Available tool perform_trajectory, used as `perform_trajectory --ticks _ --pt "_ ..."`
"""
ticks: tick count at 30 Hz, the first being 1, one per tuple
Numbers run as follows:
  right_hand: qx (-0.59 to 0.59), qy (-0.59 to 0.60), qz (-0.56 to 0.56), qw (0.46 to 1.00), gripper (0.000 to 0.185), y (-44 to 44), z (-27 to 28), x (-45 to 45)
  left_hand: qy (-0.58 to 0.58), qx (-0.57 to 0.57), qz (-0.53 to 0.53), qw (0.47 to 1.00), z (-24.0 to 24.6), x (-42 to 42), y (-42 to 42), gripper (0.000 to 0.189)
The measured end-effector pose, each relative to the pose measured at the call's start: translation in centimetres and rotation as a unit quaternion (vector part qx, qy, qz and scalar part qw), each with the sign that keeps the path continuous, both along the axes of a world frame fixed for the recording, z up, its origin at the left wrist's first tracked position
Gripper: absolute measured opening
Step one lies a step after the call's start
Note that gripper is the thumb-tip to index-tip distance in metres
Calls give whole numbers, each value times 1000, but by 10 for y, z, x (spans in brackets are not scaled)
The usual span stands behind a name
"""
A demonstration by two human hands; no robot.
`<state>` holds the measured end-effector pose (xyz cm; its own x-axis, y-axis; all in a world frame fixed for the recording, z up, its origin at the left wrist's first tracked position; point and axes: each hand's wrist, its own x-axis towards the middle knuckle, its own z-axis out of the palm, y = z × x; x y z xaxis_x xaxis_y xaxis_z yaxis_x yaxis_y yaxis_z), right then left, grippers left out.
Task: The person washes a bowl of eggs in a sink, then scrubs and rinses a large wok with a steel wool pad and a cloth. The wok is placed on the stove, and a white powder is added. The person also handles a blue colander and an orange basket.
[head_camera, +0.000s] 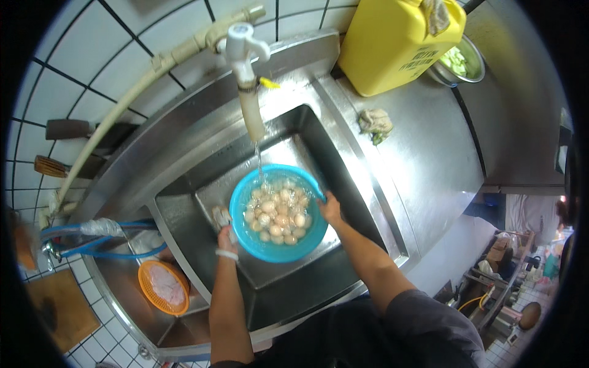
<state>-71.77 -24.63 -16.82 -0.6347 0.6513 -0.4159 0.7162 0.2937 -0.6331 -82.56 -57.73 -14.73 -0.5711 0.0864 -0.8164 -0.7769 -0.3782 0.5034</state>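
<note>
A blue plastic basin [277,254] sits in the steel sink bowl, holding water and several pale eggs [281,216]. My right hand [330,209] grips its rim on the right side. On the opposite side, my left hand [226,240], with a white band at the wrist, is close against the basin's outer wall. A crumpled pale cloth [221,217] shows at the left fingers, which are partly hidden. From the white plastic tap [241,50], a short hose [252,117] pours a thin stream of water into the basin.
Right of the sink bowl [202,257] stand a yellow jerrycan [391,50], a wet rag [375,123] and a metal bowl [478,69] of cut green vegetables. An orange colander [145,287] with pale food sits in the left bowl, near blue hoses [96,250].
</note>
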Motion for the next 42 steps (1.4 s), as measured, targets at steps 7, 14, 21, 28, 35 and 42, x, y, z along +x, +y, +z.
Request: perform_trajectory --ticks 7,14,21,28,35,42 --pt "13 72 29 997 19 1 95 22 30 23 71 997 94 60 3 25" --pt "-34 79 82 993 23 46 210 64 35 91 59 993 252 121 13 14" --pt "-115 129 40 984 15 128 267 124 60 126 -45 989 317 147 89 18" --pt "-74 153 -39 985 17 253 267 181 58 180 -104 976 303 154 234 31" --pt "-91 250 -202 943 17 372 247 226 52 96 -145 983 265 140 378 19" --pt "-92 298 -289 905 14 465 215 244 185 37 -63 980 284 177 362 15"
